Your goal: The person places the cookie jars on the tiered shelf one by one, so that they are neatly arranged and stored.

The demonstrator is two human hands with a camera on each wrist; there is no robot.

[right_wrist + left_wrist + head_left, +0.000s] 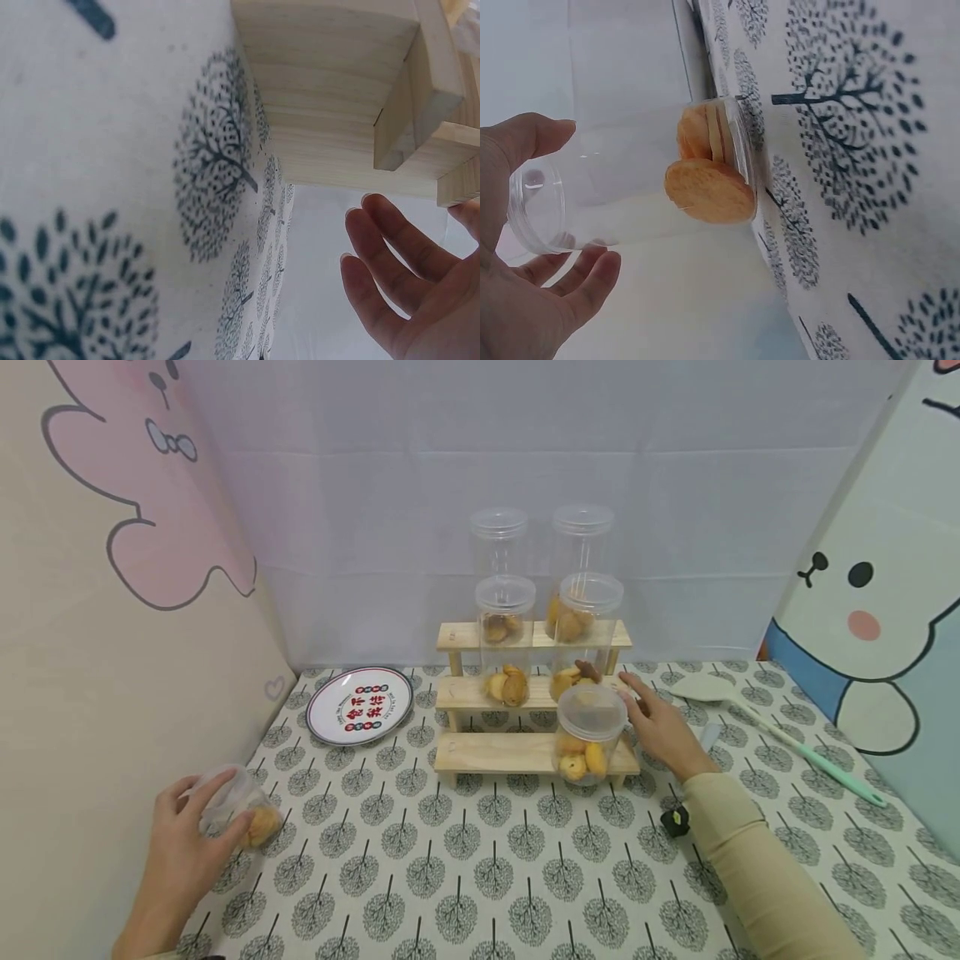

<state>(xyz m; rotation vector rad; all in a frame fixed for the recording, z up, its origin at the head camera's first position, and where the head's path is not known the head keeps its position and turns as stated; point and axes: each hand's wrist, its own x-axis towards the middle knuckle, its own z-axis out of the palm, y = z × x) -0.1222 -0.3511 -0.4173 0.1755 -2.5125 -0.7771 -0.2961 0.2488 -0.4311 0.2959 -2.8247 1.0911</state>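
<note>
At the far left my left hand [187, 835] has its thumb and fingers around the lidded end of a clear plastic cookie jar [645, 180]. The jar stands on the cloth with a few round cookies [709, 191] at its bottom. My right hand [663, 727] is at the right end of a three-step wooden rack [498, 753], beside its middle step. In the right wrist view its fingers [397, 277] are extended, and the thumb is right at the wood. Close by, a short lidded cookie jar [591, 735] stands on the lowest step.
Taller lidded cookie jars [506, 643] stand on the upper steps. A round plate with red lettering [326, 714] lies to the rack's left. At the right lies a white spatula with a green handle [836, 774]. Printed panels flank the table and a pale curtain [360, 527] hangs behind.
</note>
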